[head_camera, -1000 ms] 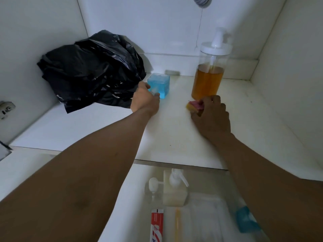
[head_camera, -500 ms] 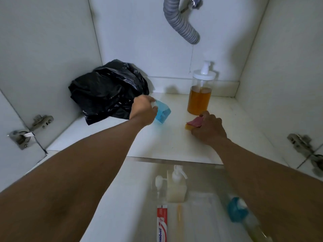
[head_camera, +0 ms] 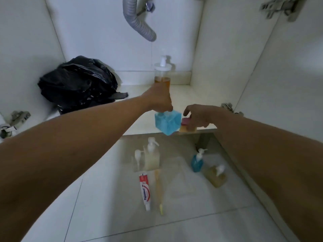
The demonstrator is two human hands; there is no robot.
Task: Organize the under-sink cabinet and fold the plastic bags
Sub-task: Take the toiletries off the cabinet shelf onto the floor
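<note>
Emptying cabinet (head_camera: 183, 95) with left hand (head_camera: 157, 100) gripping blue bottle (head_camera: 167, 123) by its top, right hand (head_camera: 201, 116) pinching sponge (head_camera: 187, 129) at front edge; next, probably lowering both onto floor (head_camera: 104, 198).

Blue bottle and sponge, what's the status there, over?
Left hand grips blue bottle, tilted at the shelf's front edge. Right hand holds sponge beside it. Black bags heaped back left, unfolded. Amber pump bottle behind left hand.
</note>
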